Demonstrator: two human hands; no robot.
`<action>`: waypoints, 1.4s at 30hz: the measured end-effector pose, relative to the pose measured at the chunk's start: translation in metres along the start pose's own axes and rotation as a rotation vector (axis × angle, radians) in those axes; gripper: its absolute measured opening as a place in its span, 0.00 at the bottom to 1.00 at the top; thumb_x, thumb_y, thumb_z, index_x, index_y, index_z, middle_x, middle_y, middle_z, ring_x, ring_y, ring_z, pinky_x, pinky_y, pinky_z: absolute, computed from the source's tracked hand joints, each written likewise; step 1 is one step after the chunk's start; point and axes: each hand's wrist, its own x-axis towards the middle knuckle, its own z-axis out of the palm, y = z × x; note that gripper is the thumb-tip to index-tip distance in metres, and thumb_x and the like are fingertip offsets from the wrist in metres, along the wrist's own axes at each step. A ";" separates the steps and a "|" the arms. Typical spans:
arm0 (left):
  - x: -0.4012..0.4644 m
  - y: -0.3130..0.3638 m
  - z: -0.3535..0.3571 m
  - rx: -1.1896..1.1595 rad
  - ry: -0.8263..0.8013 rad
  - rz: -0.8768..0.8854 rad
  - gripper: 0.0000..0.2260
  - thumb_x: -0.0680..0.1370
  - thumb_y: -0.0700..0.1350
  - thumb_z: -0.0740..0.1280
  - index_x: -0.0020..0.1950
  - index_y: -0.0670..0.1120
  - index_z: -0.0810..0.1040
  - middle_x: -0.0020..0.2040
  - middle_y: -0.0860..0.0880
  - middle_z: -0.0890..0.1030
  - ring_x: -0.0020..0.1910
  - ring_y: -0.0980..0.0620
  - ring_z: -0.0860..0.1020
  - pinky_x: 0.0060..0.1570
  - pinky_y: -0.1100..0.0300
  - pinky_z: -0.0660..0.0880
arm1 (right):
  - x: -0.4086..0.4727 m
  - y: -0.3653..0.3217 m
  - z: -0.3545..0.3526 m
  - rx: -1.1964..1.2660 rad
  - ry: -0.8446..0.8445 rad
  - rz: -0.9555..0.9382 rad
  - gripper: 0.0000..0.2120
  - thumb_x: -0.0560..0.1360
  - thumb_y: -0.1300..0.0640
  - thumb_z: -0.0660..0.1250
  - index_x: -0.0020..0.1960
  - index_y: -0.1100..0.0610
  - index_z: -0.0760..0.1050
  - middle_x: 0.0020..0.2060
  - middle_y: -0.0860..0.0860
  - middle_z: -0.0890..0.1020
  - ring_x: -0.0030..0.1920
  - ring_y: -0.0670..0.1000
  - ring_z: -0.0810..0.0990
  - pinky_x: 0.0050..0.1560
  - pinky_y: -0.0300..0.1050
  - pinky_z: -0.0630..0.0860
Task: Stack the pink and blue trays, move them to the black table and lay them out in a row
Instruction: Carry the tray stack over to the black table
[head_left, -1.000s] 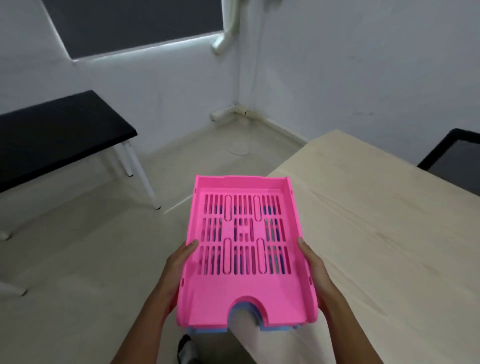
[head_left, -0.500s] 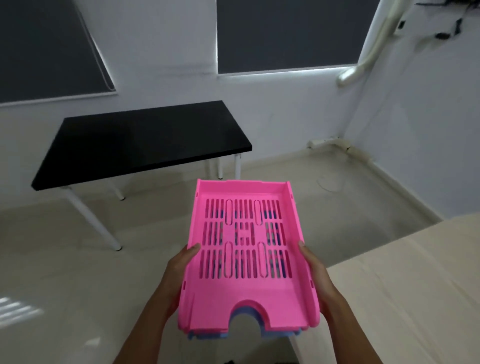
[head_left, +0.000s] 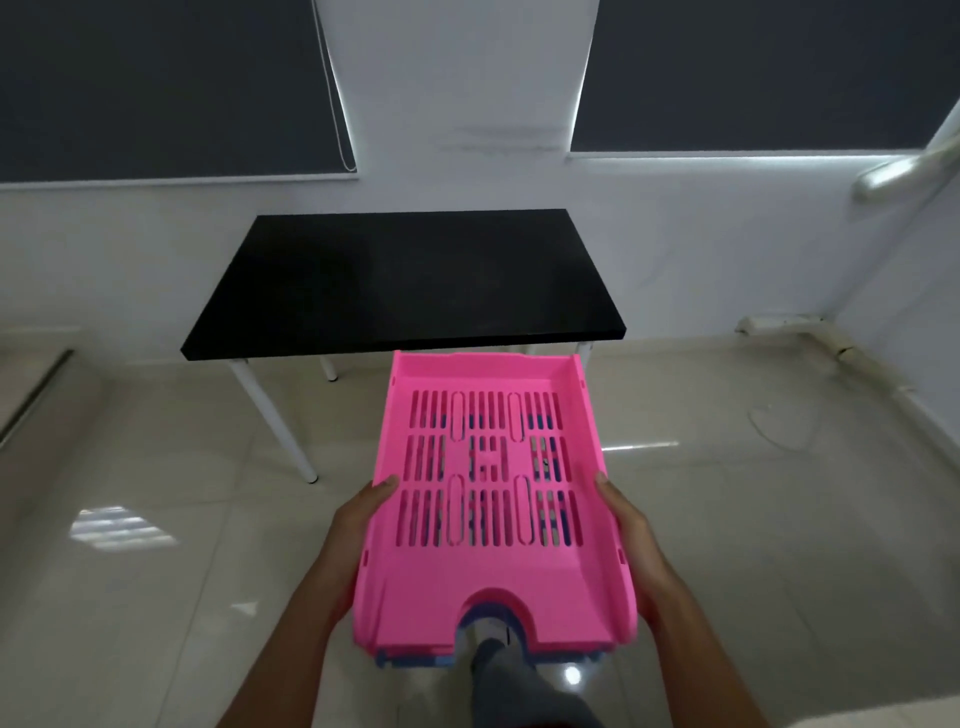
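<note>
Fingers (head_left: 602, 480) of the right hand (head_left: 631, 540) clamped on the right wall of the pink tray (head_left: 488, 519), thumb tip up on the rim, the rest hidden under the stack. Fingers of the left hand (head_left: 358, 525) clamped likewise on the left wall, thumb lying along the rim. Pink tray held level in the air between both hands, slotted floor facing up, arched cutout at the near edge. Blue tray (head_left: 415, 661) nested directly beneath, showing only as a thin strip under the near edge and as blue glimpsed through the slots. Below the cutout, a grey trouser leg (head_left: 514, 680) and a pale shoe. Under everything, glossy beige floor tiles (head_left: 156, 571). Ahead, just past the far edge of the trays, the black table (head_left: 405, 280) on white legs, set against a white wall (head_left: 457, 93) with dark window blinds either side.
</note>
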 end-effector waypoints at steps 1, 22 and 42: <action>0.012 0.007 -0.002 -0.010 0.004 0.003 0.17 0.79 0.51 0.66 0.62 0.41 0.80 0.53 0.33 0.84 0.45 0.37 0.83 0.51 0.39 0.80 | 0.015 -0.006 0.003 -0.012 -0.002 -0.002 0.28 0.77 0.41 0.59 0.62 0.62 0.78 0.50 0.64 0.86 0.45 0.62 0.86 0.40 0.50 0.84; 0.302 0.185 -0.027 -0.044 0.110 0.066 0.15 0.74 0.50 0.69 0.56 0.42 0.84 0.48 0.37 0.86 0.43 0.39 0.85 0.47 0.45 0.82 | 0.355 -0.151 0.065 -0.016 -0.077 0.058 0.28 0.77 0.39 0.62 0.62 0.62 0.78 0.56 0.70 0.81 0.56 0.72 0.80 0.60 0.68 0.77; 0.536 0.292 -0.105 -0.047 0.051 -0.018 0.19 0.74 0.49 0.72 0.62 0.43 0.82 0.54 0.35 0.85 0.49 0.37 0.84 0.54 0.39 0.79 | 0.577 -0.215 0.152 0.137 -0.124 0.133 0.30 0.75 0.42 0.66 0.67 0.64 0.75 0.61 0.73 0.77 0.50 0.64 0.83 0.50 0.58 0.82</action>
